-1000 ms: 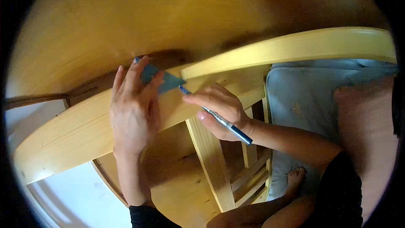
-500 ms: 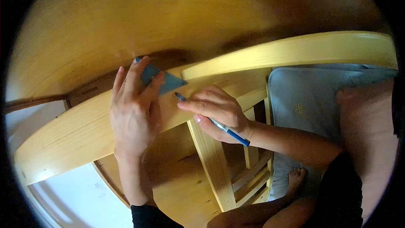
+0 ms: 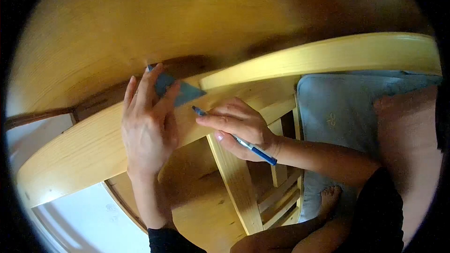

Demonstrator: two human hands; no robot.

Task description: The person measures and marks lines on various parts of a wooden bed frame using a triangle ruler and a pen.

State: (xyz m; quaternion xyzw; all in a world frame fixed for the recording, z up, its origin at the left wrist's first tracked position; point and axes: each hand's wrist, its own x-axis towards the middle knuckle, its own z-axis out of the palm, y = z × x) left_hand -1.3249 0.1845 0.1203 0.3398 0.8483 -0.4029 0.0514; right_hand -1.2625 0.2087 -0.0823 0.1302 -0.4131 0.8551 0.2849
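A flat blue triangular piece (image 3: 187,93) lies against the pale wooden rail (image 3: 93,140), its pointed end toward the right. I cannot tell whether it is a set square or folded paper. My left hand (image 3: 149,122) holds it, with fingers over its left part and hiding some of it. In my right hand (image 3: 239,129) is a pen (image 3: 262,153) with a blue end, gripped between thumb and fingers. The pen's dark tip is just below and apart from the triangle's pointed end.
Behind the rail stretches a broad wooden surface (image 3: 187,18). A blue-grey cushion (image 3: 337,112) lies at the right, with bare legs and a foot near it. Wooden slats (image 3: 234,182) run below the rail. A white surface (image 3: 93,220) shows at lower left.
Almost nothing differs. The triangular piece and the pen tip appear slightly further left, and both hands keep their hold.
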